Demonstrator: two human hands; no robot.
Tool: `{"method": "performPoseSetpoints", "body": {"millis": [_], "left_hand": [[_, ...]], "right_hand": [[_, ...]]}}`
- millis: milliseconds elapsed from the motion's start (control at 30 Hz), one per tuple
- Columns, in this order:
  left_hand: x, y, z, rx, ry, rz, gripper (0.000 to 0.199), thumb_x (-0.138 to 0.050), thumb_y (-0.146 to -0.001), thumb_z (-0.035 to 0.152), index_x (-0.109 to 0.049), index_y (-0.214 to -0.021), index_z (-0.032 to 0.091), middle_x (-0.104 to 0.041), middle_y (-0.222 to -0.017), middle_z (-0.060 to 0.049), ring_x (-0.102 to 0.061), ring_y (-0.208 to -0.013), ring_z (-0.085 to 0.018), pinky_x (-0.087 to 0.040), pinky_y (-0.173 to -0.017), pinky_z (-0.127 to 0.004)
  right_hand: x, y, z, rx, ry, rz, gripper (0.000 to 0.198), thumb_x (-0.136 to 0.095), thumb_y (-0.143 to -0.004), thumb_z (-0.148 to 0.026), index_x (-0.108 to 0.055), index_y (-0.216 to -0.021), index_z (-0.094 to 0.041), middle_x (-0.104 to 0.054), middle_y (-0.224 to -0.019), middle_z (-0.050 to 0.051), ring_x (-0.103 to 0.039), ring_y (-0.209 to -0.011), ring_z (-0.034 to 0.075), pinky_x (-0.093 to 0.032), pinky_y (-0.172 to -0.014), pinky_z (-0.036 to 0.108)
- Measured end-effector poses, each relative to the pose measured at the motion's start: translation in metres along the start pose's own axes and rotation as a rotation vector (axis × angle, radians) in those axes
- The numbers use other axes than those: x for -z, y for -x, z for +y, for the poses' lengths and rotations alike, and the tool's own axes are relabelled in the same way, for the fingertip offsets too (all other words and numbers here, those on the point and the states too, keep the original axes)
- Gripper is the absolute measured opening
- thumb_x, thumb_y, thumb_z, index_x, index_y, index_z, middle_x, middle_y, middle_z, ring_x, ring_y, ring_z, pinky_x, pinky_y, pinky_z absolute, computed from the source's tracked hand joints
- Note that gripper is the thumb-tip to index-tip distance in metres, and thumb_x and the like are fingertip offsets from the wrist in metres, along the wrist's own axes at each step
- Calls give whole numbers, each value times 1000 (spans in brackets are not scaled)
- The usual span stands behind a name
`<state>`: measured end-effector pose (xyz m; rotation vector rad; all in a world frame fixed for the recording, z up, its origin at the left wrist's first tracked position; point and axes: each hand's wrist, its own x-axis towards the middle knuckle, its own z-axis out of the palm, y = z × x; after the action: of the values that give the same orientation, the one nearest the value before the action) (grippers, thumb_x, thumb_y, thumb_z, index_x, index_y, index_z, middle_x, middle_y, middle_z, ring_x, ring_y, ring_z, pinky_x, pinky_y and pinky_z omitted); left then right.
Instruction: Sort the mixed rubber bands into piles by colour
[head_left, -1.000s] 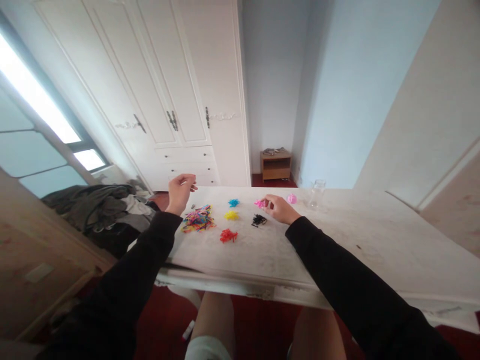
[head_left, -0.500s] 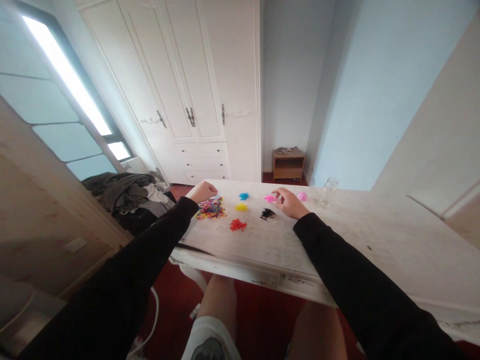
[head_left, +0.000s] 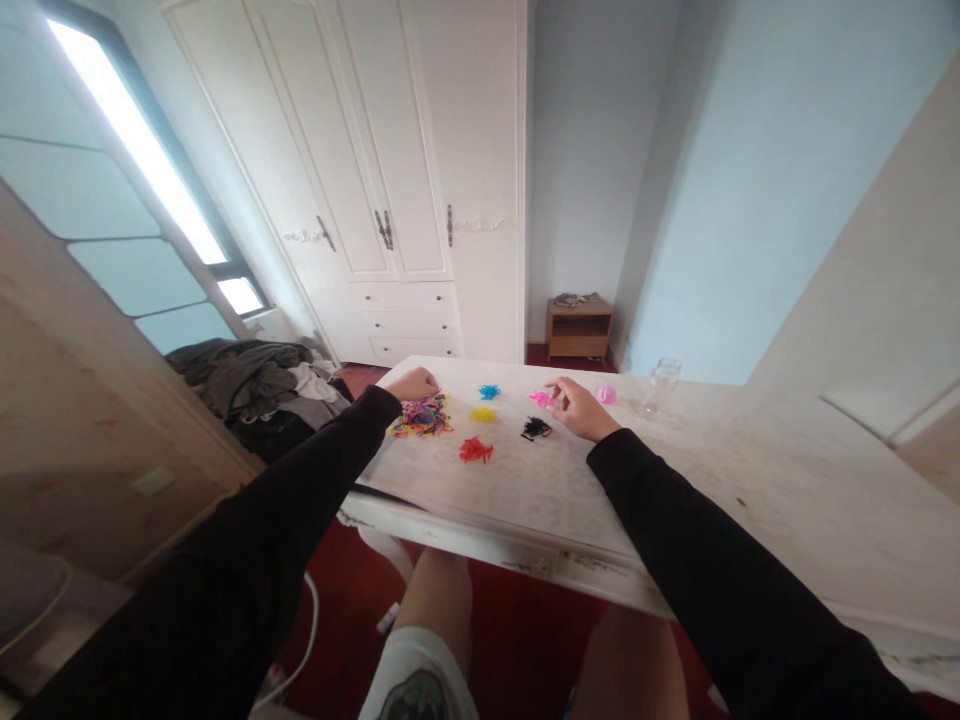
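Observation:
A mixed heap of small colourful strips (head_left: 424, 417), perhaps rubber bands, lies at the table's left end. My left hand (head_left: 412, 384) rests over the heap's back edge, fingers curled downward and pressed together; anything in them is hidden. At the pink pile (head_left: 540, 398) is my right hand (head_left: 577, 408), its thumb and fingers a little apart at the pile's right side. Close to that hand lies a black pile (head_left: 535, 429). Between the hands are a blue pile (head_left: 489, 392), a yellow pile (head_left: 483, 414) and a red pile (head_left: 475, 450).
All piles lie on a white table (head_left: 720, 470). Beyond my right hand sit a pink bundle (head_left: 605, 394) and a clear glass jar (head_left: 661, 386). Dark clothes (head_left: 247, 390) are heaped left of the table. A white wardrobe (head_left: 480, 150) and a small wooden nightstand (head_left: 579, 330) stand behind.
My left hand has shifted slightly right and down toward the mixed heap. My right hand stays by the pink pile. The view has tilted a little.

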<state>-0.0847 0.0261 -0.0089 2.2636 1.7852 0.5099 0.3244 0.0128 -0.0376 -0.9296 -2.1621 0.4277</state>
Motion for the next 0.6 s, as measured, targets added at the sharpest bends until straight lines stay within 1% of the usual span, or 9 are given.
{"method": "performPoseSetpoints", "body": {"millis": [100,267,467,600], "left_hand": [[1,-1,-3,-1,-29,-1,24,-58,-68,31,-71,-57,14,-59,-48,-1,-49,-50,-12,-33,-55,-25],[1,-3,-7,-8,-56,26,22,-58,-69,29,-73,-65,13,-69,-62,-4,-58,-59,-15,-38,-59,-24],[-2,-3,-8,-21,-69,44,20,-63,-70,29,-75,-73,15,-72,-66,-4,-63,-62,-16,-41,-59,-24],[-4,-3,-7,-13,-69,41,20,-68,-71,35,-76,-75,16,-73,-68,-4,-65,-62,-17,-43,-59,-24]], "right_hand": [[1,0,-1,-13,5,-12,46,-63,-72,-12,-60,-118,-16,-58,-99,4,-51,-65,12,-47,-68,28],[1,0,-1,-10,11,-16,46,-63,-72,-12,-60,-117,-15,-58,-98,4,-51,-65,12,-47,-68,28],[0,0,0,14,7,-24,39,-63,-74,-13,-62,-113,-16,-59,-97,4,-52,-68,13,-47,-69,28],[0,0,0,15,22,-40,35,-64,-74,-13,-63,-109,-14,-59,-97,5,-52,-68,13,-47,-70,29]]}}
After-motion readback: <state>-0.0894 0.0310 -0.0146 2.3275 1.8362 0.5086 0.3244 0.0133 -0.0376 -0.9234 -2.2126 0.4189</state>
